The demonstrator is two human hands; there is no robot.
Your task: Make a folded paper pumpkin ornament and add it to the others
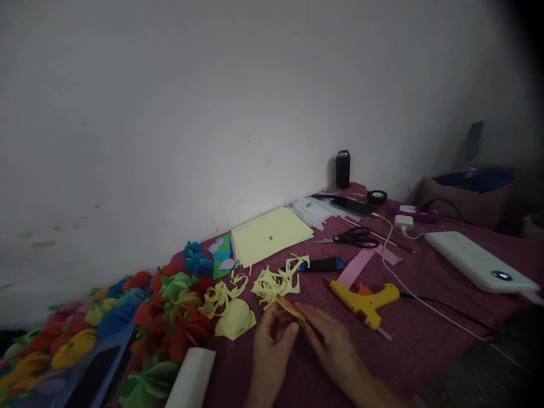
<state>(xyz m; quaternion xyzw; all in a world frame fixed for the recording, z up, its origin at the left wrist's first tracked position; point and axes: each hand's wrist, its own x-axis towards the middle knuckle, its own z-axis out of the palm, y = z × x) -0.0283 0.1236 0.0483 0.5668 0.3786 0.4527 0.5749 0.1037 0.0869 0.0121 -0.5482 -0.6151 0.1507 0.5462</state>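
Between both hands is a thin stack of yellow and orange paper pieces [289,307], seen edge-on. My left hand [273,337] is closed, its fingers and thumb pinching the stack's left side. From the right, the fingers of my right hand [330,340] press on the other end; part of its grip is hidden. Just beyond lie curly yellow paper scraps [272,286] and a yellow paper cutout [236,319]. A yellow hot glue gun [365,300] rests on its side right of my right hand.
Many coloured paper flowers [187,323] crowd the left, beside a white roll [193,377]. Behind are yellow paper sheets [272,232], black scissors [355,237], a blue-black cutter [325,264] and pink strips [359,266]. A white power bank [476,260] and cables lie right; a black can [343,169] stands behind.
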